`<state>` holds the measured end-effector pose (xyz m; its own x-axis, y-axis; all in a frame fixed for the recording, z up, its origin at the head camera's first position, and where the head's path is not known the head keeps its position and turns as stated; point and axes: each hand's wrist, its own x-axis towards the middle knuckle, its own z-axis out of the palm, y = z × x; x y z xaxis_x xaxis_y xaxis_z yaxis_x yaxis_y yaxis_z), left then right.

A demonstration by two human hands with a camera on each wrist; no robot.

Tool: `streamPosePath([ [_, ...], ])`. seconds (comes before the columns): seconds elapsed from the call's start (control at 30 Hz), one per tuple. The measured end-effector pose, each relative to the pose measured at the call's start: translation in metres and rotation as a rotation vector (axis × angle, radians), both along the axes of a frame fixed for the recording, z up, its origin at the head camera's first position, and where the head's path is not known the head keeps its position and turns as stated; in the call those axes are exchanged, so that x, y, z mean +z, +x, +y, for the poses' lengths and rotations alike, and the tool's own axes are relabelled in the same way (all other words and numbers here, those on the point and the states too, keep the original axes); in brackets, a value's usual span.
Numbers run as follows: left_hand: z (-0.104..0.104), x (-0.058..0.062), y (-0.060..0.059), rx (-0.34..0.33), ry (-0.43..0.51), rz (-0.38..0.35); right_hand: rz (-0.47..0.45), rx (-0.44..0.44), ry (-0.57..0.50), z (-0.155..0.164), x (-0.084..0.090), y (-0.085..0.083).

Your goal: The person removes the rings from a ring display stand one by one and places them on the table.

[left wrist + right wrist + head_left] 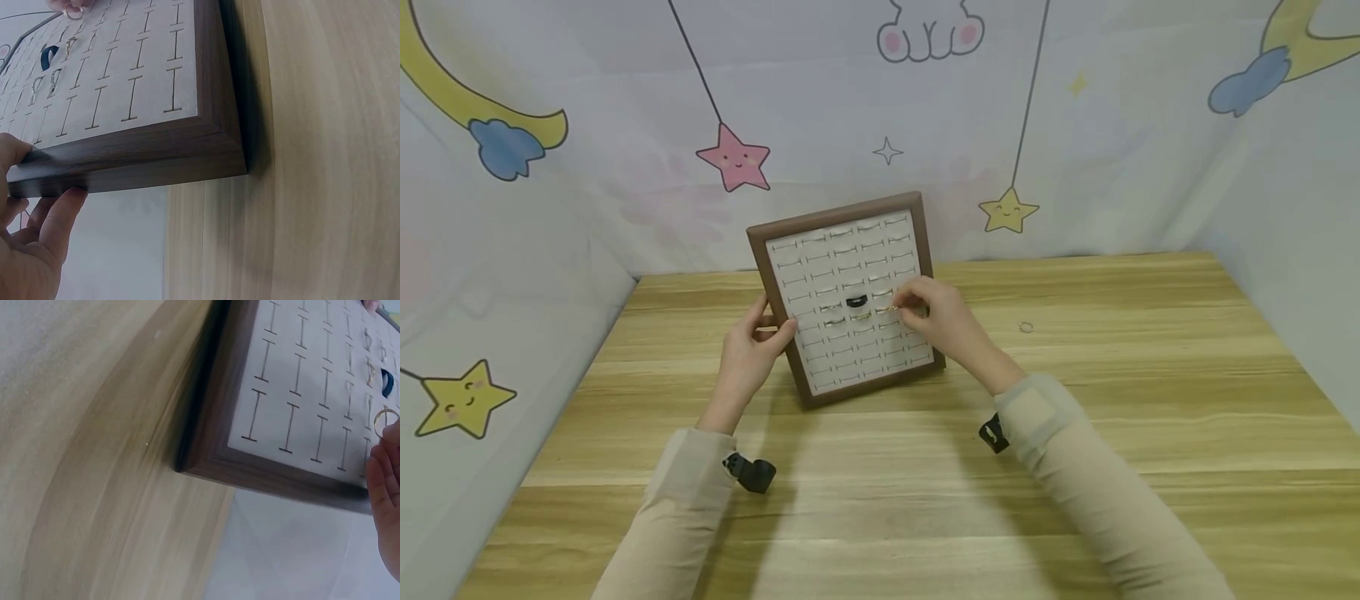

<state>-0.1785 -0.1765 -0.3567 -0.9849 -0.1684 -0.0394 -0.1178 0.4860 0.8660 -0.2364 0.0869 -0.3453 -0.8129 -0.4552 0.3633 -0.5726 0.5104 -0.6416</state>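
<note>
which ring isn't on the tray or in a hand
The small ring lying alone on the wooden table, to the right of the ring tray. The other rings sit in the tray's slots or at the right hand.

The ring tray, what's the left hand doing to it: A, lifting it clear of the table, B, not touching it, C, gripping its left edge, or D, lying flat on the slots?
C: the left hand grips the ring tray by its left frame edge, with the tray propped up on the table.

Bright even light, soft shadows, slight blur
</note>
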Motion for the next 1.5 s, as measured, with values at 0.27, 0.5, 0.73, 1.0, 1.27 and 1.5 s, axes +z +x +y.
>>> streamPosePath([
  [0.27,0.0,0.001,0.0,0.001,0.01,-0.005,-0.224,-0.122,-0.2,0.022,0.011,-0.01],
  [0.5,0.001,0.001,0.0,0.001,0.003,-0.007,-0.253,-0.23,-0.3,0.053,0.013,-0.022],
  [0.73,0.001,0.0,0.001,-0.001,0.01,-0.016,-0.27,-0.342,-0.314,0.086,-0.001,-0.031],
  [1.0,0.001,0.0,0.0,0.003,0.017,-0.016,-0.382,-0.525,-0.171,0.12,-0.017,-0.032],
  [1.27,0.0,0.0,0.0,0.002,0.015,-0.019,-0.451,-0.61,-0.086,0.141,-0.032,-0.03],
  [1.5,0.001,0.0,0.0,0.0,0.016,-0.017,-0.554,-0.624,-0.05,0.152,-0.042,-0.028],
])
